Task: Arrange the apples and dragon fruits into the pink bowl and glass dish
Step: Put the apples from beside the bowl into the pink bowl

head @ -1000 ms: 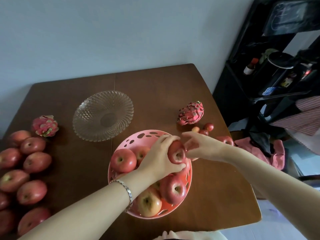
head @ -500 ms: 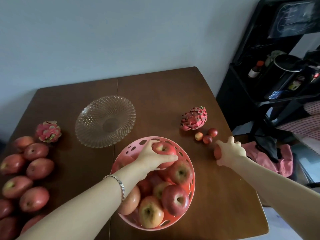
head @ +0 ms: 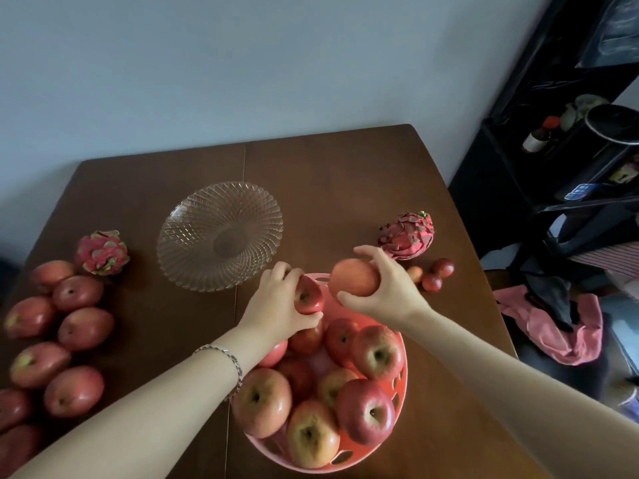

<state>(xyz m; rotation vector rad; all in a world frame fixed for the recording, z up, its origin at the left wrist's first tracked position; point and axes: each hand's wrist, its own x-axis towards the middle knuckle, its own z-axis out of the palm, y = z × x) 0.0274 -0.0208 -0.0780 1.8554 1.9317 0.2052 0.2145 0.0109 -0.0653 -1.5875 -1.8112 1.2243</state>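
The pink bowl (head: 404, 382) at the table's front holds several apples. My left hand (head: 276, 305) grips a red apple (head: 308, 296) at the bowl's far rim. My right hand (head: 387, 292) holds a paler apple (head: 354, 277) just above the same far rim. The glass dish (head: 193, 267) sits bare behind the bowl to the left. One dragon fruit (head: 102, 252) lies left of the dish; another dragon fruit (head: 408, 235) lies to the right, past my right hand. Several loose apples (head: 84, 328) lie along the table's left side.
Three small red fruits (head: 432, 273) lie near the right dragon fruit. The brown table (head: 345, 188) ends close on the right, where a pink cloth (head: 560, 330) lies on something lower. A black shelf (head: 570, 160) stands at the right.
My right hand picked an apple from the table's right edge and carried it left over the bowl's far rim. My left hand stayed on its apple at that rim.
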